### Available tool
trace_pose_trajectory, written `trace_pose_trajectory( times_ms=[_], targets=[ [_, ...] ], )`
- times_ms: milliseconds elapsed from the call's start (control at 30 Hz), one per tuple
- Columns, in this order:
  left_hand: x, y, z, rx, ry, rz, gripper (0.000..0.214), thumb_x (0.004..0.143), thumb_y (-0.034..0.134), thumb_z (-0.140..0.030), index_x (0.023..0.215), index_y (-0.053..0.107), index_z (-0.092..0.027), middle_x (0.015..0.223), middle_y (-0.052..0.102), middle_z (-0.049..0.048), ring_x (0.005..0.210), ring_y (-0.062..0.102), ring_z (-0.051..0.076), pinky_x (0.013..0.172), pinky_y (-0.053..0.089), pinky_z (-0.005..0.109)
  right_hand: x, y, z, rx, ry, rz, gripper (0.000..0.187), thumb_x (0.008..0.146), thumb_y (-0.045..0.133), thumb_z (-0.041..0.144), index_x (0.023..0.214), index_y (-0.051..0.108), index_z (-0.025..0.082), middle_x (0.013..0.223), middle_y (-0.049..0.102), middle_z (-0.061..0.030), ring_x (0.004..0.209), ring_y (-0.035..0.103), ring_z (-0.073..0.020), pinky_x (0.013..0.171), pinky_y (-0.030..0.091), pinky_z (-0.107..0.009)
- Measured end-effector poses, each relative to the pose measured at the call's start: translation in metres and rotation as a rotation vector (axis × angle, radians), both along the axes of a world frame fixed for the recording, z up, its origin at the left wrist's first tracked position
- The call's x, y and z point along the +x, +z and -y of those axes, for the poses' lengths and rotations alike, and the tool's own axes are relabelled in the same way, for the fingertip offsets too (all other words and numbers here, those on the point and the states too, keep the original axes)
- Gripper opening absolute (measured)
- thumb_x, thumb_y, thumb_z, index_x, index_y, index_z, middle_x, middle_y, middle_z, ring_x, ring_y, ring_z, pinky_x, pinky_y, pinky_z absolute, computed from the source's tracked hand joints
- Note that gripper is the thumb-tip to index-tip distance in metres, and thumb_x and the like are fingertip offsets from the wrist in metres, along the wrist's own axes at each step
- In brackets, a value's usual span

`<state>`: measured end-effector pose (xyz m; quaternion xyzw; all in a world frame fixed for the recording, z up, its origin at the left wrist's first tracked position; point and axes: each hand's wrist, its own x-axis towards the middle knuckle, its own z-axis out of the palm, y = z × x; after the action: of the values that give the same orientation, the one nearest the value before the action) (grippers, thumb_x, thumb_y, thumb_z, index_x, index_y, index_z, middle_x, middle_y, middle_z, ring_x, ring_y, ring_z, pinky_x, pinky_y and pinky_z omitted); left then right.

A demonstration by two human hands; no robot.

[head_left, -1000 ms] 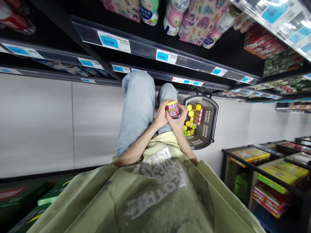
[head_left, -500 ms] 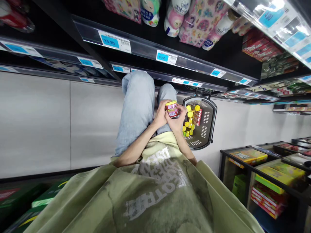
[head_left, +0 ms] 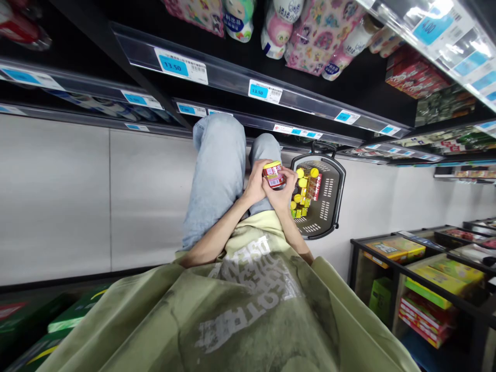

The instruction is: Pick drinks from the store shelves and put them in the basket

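Note:
Both my hands hold a small red jar with a yellow lid point(head_left: 274, 174) in front of my knees. My left hand point(head_left: 256, 186) wraps its left side, and my right hand point(head_left: 284, 192) cups it from below and the right, fingers curled round it. Just right of the jar a dark plastic shopping basket point(head_left: 332, 201) stands on the floor. It holds several more yellow-lidded jars point(head_left: 303, 188) packed along its left side.
Black store shelves with blue price tags point(head_left: 259, 91) run across the top, stocked with pink packaged goods point(head_left: 315, 31). A low black rack with yellow and red boxes point(head_left: 437, 279) stands at the right. Pale floor tiles point(head_left: 96, 196) lie to the left.
The jar and both hands have stayed in place; only the view has shifted slightly.

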<state>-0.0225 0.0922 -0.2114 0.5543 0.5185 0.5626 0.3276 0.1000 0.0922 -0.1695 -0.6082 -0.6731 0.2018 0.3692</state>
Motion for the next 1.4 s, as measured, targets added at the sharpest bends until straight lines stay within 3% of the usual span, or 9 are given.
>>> trace_pose_trajectory(
  times_ms=[233,400,567,867,1000,1167,1400],
  targets=[
    [0.000,0.001,-0.001,0.017,0.008,0.001,0.048,0.097,0.068,-0.022,0.144,0.057,-0.024,0.139,0.069,0.0123,0.131,0.070,0.028,0.115,0.060,0.046,-0.001,0.001,0.000,-0.020,-0.011,-0.045,0.050,0.084,0.084,0.041,0.123,0.055,0.026,0.132,0.059,-0.0138,0.133,0.061,-0.0326,0.120,0.054,-0.060],
    [0.001,0.001,-0.001,0.016,0.003,0.003,0.049,0.097,0.070,-0.023,0.144,0.057,-0.024,0.139,0.069,0.0127,0.131,0.069,0.029,0.116,0.060,0.047,-0.002,0.001,-0.001,0.091,-0.002,-0.069,0.051,0.087,0.082,0.045,0.125,0.055,0.025,0.127,0.061,-0.0127,0.126,0.064,-0.0310,0.113,0.058,-0.056],
    [0.002,-0.001,-0.001,0.023,0.007,-0.001,0.048,0.098,0.068,-0.023,0.144,0.056,-0.024,0.140,0.069,0.0134,0.132,0.069,0.029,0.116,0.060,0.048,-0.002,-0.002,0.000,0.067,-0.017,-0.033,0.056,0.087,0.081,0.044,0.130,0.051,0.025,0.129,0.059,-0.0125,0.127,0.064,-0.0305,0.110,0.059,-0.054],
    [0.001,-0.001,0.000,0.030,-0.021,-0.011,0.043,0.104,0.059,-0.027,0.147,0.054,-0.025,0.142,0.068,0.0131,0.133,0.068,0.029,0.117,0.059,0.049,-0.002,-0.005,0.004,0.171,-0.040,-0.009,0.060,0.087,0.081,0.044,0.135,0.052,0.023,0.128,0.059,-0.0114,0.120,0.065,-0.0285,0.104,0.062,-0.051],
    [0.001,-0.001,0.002,0.020,-0.007,-0.022,0.044,0.103,0.056,-0.023,0.147,0.055,-0.024,0.142,0.068,0.0137,0.133,0.067,0.029,0.117,0.059,0.049,0.000,-0.008,0.006,0.113,-0.067,0.017,0.065,0.085,0.082,0.045,0.139,0.052,0.023,0.130,0.058,-0.0125,0.126,0.063,-0.0309,0.110,0.060,-0.055],
    [0.001,0.002,0.001,0.000,0.012,-0.032,0.043,0.101,0.059,-0.023,0.144,0.057,-0.024,0.140,0.070,0.0133,0.132,0.068,0.028,0.116,0.059,0.049,-0.001,-0.005,0.005,-0.098,-0.100,-0.055,0.068,0.083,0.083,0.046,0.140,0.055,0.023,0.134,0.058,-0.0155,0.136,0.060,-0.0359,0.119,0.054,-0.064],
    [-0.005,0.016,0.003,-0.040,0.055,-0.031,0.060,0.086,0.080,-0.026,0.143,0.062,-0.024,0.140,0.070,0.0130,0.132,0.069,0.032,0.116,0.060,0.050,-0.002,-0.001,-0.001,-0.246,-0.140,-0.330,0.079,0.084,0.089,0.053,0.145,0.049,0.021,0.131,0.068,-0.0136,0.123,0.070,-0.0277,0.113,0.061,-0.048]
  ],
)
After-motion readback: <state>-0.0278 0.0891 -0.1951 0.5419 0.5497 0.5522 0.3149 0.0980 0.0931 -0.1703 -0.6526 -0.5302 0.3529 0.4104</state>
